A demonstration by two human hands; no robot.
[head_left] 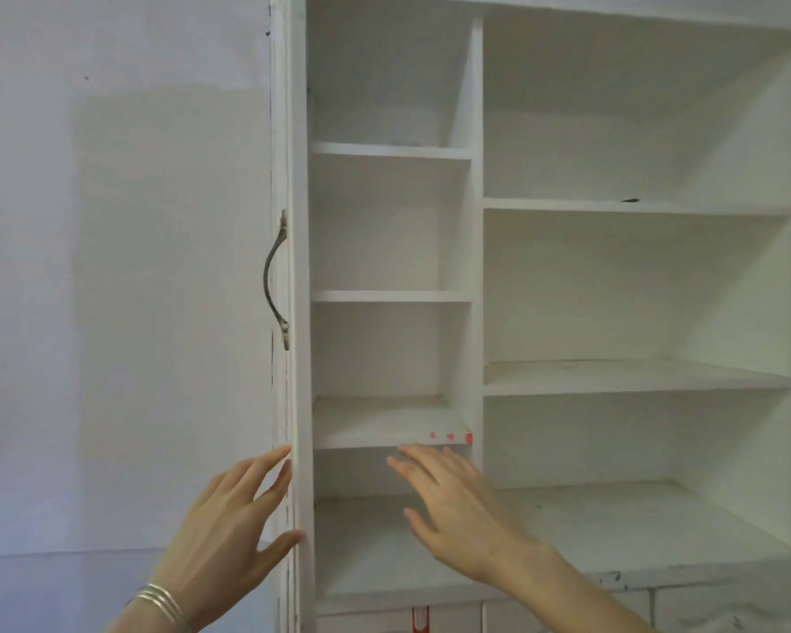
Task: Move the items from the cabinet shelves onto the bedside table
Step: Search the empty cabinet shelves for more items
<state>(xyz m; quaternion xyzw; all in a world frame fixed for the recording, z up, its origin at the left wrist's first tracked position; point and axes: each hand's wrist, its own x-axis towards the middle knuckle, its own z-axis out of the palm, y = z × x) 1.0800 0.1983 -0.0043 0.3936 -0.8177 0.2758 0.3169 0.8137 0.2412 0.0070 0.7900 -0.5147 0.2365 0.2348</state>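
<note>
White wall (119, 267) on the left, open white cabinet (480, 221) filling the rest of the view.

Left hand (229, 527): fingers spread, holding nothing. Fingertips and thumb sit against the front edge of the cabinet door (298, 312), which stands edge-on toward me. Silver bangles (161, 598) on that wrist.

Right hand (453, 509): also spread flat and empty, palm down, reaching into the narrow left column just under the low shelf (384, 427). Can't tell if it touches anything.

Outward from there:
- Red marks (450, 437) on the front right edge of that low shelf, just above my right fingers.
- Curved dark metal handle (275, 281) on the door's outer face, above my left hand.
- Narrow column holds several stacked compartments; the wide column to the right of the divider has three shelves plus the bottom board (613, 532).
- Small dark speck (629, 200) at the front edge of the top wide shelf; too small to identify.
- Something red and white (420, 619) below the cabinet's bottom edge, mostly cut off.

Task items: none visible on any shelf in view. Bedside table not in frame.
</note>
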